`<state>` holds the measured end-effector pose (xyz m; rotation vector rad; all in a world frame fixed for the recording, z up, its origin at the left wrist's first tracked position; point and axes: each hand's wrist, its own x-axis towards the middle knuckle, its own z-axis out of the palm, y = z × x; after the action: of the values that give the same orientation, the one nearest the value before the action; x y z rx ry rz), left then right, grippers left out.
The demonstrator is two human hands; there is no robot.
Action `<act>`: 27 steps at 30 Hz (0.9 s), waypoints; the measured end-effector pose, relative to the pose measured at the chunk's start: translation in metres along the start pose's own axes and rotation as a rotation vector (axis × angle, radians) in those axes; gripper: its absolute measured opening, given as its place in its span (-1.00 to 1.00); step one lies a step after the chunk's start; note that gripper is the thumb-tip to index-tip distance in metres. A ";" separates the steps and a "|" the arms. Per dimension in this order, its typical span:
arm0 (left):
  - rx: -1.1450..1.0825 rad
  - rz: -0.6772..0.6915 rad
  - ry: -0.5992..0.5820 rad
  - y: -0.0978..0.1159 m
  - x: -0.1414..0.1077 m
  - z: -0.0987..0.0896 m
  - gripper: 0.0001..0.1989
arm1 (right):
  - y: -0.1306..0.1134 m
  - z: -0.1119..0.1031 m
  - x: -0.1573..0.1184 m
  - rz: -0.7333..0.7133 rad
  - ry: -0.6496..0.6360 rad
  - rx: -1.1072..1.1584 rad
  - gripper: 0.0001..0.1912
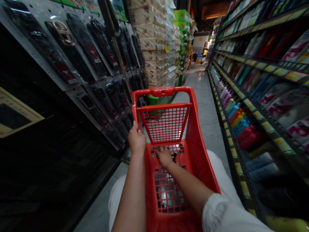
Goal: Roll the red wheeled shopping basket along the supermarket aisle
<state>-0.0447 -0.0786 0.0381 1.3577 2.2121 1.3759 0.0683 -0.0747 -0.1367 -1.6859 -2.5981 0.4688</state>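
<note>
A red plastic shopping basket [196, 129] with gridded walls and floor stands before me, its handle raised at the far end. My left hand [137, 140] is closed around the rim on the basket's left side. Inside, my right hand [164, 156] lies low over the floor grid with its fingers spread. A small black thing with a yellow mark [173, 157] shows beside that hand; its kind is unclear and the hand partly hides it. From the basket's far left corner rises a slim metal pull rod [122, 64] with a dark grip.
Packaged belts [94, 48] hang on the panel at left. Stacked wrapped cartons [152, 42] stand beyond them. Along the right runs a shelf of bottles [241, 119] with price-tag strips. A grey tiled aisle [199, 80] leads ahead between them. My white-clad legs flank the basket.
</note>
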 end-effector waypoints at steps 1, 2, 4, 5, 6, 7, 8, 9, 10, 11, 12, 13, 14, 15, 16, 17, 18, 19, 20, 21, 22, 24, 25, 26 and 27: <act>0.006 -0.002 -0.001 -0.001 0.001 0.001 -0.40 | -0.008 0.002 0.001 -0.088 -0.017 -0.002 -0.49; 0.013 -0.004 -0.003 -0.001 0.001 0.001 -0.40 | -0.014 0.003 0.001 -0.166 -0.031 -0.006 -0.48; 0.020 -0.001 -0.001 -0.003 0.001 0.002 -0.40 | -0.013 0.002 -0.001 -0.268 -0.046 -0.024 -0.48; 0.021 0.003 0.005 -0.003 0.001 0.002 -0.40 | -0.007 0.001 -0.002 -0.276 -0.040 -0.034 -0.49; 0.019 0.010 0.016 -0.004 0.000 0.003 -0.40 | 0.002 -0.001 -0.003 -0.246 -0.029 -0.043 -0.50; 0.016 0.017 0.027 -0.004 0.000 0.003 -0.39 | 0.013 -0.003 -0.005 -0.176 -0.012 -0.050 -0.51; 0.015 0.023 0.036 -0.003 -0.001 0.003 -0.37 | 0.026 -0.006 -0.007 -0.072 0.015 -0.051 -0.51; 0.019 0.026 0.040 -0.003 -0.002 0.003 -0.36 | 0.039 -0.007 -0.009 0.056 0.054 -0.036 -0.50; 0.026 0.027 0.039 -0.002 -0.003 0.003 -0.34 | 0.051 -0.009 -0.010 0.184 0.099 -0.007 -0.50; 0.035 0.027 0.033 -0.001 -0.004 0.004 -0.34 | 0.060 -0.009 -0.011 0.290 0.144 0.029 -0.50; 0.045 0.026 0.027 0.000 -0.005 0.004 -0.33 | 0.066 -0.010 -0.011 0.364 0.181 0.064 -0.52; 0.052 0.025 0.024 0.000 -0.005 0.005 -0.34 | 0.069 -0.012 -0.010 0.394 0.212 0.101 -0.54; 0.056 0.026 0.022 0.001 -0.005 0.005 -0.35 | 0.069 -0.014 -0.007 0.376 0.242 0.141 -0.55; 0.057 0.029 0.023 0.001 -0.005 0.005 -0.36 | 0.065 -0.018 -0.002 0.323 0.277 0.186 -0.55; 0.056 0.031 0.024 0.001 -0.005 0.006 -0.36 | 0.059 -0.024 0.004 0.254 0.328 0.238 -0.54; 0.056 0.032 0.023 0.001 -0.005 0.006 -0.36 | 0.052 -0.032 0.011 0.191 0.402 0.301 -0.53; 0.059 0.030 0.018 0.002 -0.004 0.006 -0.35 | 0.044 -0.043 0.019 0.140 0.494 0.366 -0.52; 0.066 0.026 0.010 0.002 -0.004 0.005 -0.35 | 0.038 -0.055 0.027 0.114 0.599 0.423 -0.50; 0.077 0.018 0.000 0.003 -0.004 0.005 -0.34 | 0.034 -0.069 0.035 0.114 0.707 0.463 -0.48; 0.090 0.010 -0.010 0.004 -0.004 0.004 -0.34 | 0.032 -0.083 0.042 0.130 0.816 0.491 -0.46; 0.104 0.000 -0.018 0.006 -0.005 0.003 -0.35 | 0.033 -0.097 0.048 0.165 0.924 0.512 -0.43; 0.125 -0.022 -0.033 0.008 -0.006 0.002 -0.36 | 0.040 -0.120 0.057 0.289 1.115 0.540 -0.38; 0.125 -0.029 -0.035 0.008 -0.006 0.001 -0.36 | 0.045 -0.128 0.060 0.374 1.189 0.553 -0.36; 0.119 -0.032 -0.033 0.008 -0.006 0.001 -0.37 | 0.051 -0.134 0.063 0.455 1.243 0.570 -0.35; 0.109 -0.031 -0.029 0.008 -0.007 0.001 -0.37 | 0.057 -0.138 0.065 0.520 1.276 0.589 -0.35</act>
<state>-0.0358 -0.0821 0.0418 1.3624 2.3096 1.2344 0.1145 0.0385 -0.0293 -1.5710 -1.0175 0.0477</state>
